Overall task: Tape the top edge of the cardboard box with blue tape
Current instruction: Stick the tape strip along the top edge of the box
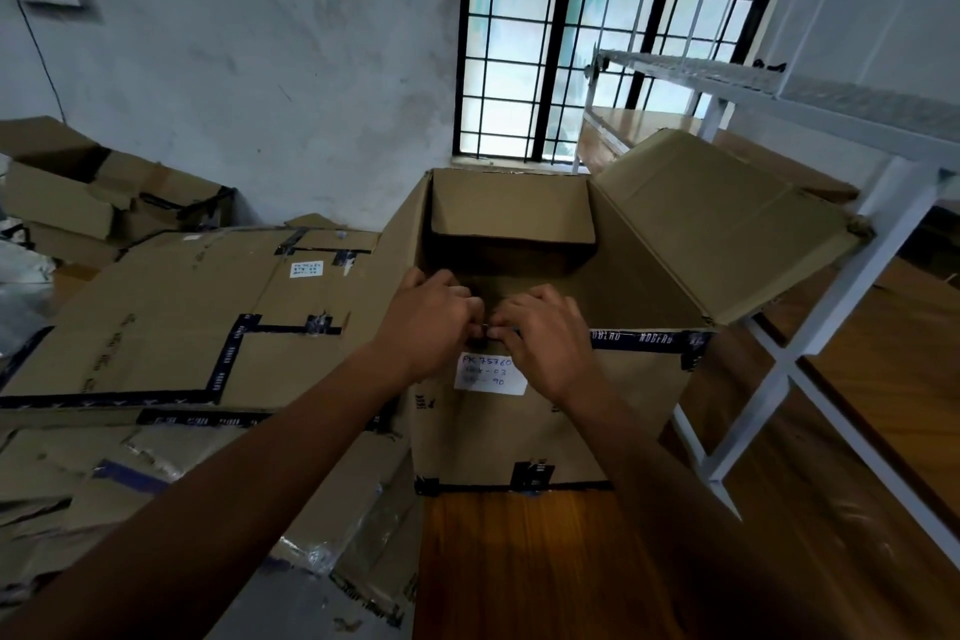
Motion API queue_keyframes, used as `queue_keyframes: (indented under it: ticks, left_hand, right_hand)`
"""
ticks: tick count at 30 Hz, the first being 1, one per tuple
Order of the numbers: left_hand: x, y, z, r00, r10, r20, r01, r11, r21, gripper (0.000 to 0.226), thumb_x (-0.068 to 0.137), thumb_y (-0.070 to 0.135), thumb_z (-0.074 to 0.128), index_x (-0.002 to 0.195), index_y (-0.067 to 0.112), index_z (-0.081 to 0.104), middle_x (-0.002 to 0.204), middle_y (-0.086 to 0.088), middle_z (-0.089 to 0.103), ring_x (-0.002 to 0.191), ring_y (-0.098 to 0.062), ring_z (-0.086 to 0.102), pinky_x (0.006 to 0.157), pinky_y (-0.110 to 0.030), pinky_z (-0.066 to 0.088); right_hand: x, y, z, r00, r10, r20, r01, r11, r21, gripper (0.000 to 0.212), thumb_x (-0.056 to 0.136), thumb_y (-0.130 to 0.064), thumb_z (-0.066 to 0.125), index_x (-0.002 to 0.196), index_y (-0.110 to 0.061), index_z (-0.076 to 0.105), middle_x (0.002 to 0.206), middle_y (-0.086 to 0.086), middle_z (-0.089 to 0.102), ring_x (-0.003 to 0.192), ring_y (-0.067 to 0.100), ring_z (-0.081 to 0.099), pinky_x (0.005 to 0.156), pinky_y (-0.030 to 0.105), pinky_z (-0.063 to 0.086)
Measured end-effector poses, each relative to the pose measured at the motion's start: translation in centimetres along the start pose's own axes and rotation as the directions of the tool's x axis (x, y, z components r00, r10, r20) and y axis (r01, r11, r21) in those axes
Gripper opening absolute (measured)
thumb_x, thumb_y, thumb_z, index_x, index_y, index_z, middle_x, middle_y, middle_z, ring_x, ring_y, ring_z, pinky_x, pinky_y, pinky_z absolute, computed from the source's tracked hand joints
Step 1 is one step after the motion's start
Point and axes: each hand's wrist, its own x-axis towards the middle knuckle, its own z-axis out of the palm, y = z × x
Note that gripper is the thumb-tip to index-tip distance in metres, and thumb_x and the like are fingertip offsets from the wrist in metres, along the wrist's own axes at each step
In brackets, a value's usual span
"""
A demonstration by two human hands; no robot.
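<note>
At frame centre, the left hand (pixel 434 322) and right hand (pixel 540 338) meet, fingers pinched on the near top edge of the open cardboard box (pixel 519 431). The blue tape (pixel 644 340) runs rightward along that edge, nearest the right hand.

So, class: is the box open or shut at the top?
Open. The box shows its inside walls, its right flap folds outward, and both hands, left and right, work at its near top edge.

Your left hand (pixel 434 314) and right hand (pixel 540 335) meet at the near top edge of the open box (pixel 545 431). Your fingers curl onto the blue tape (pixel 644 340) running along that edge.
</note>
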Motion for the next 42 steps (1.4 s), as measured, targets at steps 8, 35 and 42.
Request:
queue_keyframes:
  ticks: [8, 35, 42]
  left_hand:
    - [-2.6, -3.6, 0.1, 0.999, -0.029, 0.015, 0.029, 0.999, -0.013, 0.022, 0.1, 0.052, 0.057, 0.11, 0.038, 0.07, 0.11, 0.017, 0.071, 0.118, -0.015, 0.052, 0.097, -0.043, 0.038]
    - [3.8, -2.5, 0.8, 0.717, -0.351, 0.602, 0.537, 0.829, -0.156, 0.087, 0.104, 0.064, 0.041, 0.166, 0.013, 0.008, 0.164, -0.024, 0.038, 0.15, -0.041, 0.039, 0.121, -0.057, 0.035]
    - [3.4, -2.5, -0.6, 0.709, -0.388, 0.59, 0.62, 0.74, -0.259, 0.101, 0.101, 0.044, 0.063, 0.166, 0.014, -0.008, 0.159, -0.026, 0.045, 0.144, -0.043, 0.047, 0.12, -0.058, 0.035]
  right_hand:
    - [-1.9, 3.4, -0.1, 0.998, -0.027, -0.061, 0.025, 0.999, -0.044, 0.023, 0.1, -0.046, 0.058, 0.107, -0.033, 0.076, 0.108, -0.014, 0.072, 0.119, 0.018, 0.052, 0.09, 0.035, 0.033]
    - [-7.4, 0.9, 4.5, 0.987, 0.158, 0.001, -0.154, 0.966, -0.206, 0.098, 0.096, -0.038, 0.061, 0.165, -0.031, -0.009, 0.175, 0.004, -0.003, 0.161, 0.029, -0.007, 0.128, 0.057, 0.011]
    - [-7.6, 0.4, 4.6, 0.983, 0.181, -0.009, -0.179, 0.962, -0.206, 0.11, 0.089, -0.032, 0.069, 0.164, -0.031, -0.012, 0.174, 0.006, -0.006, 0.161, 0.031, -0.008, 0.128, 0.058, 0.012]
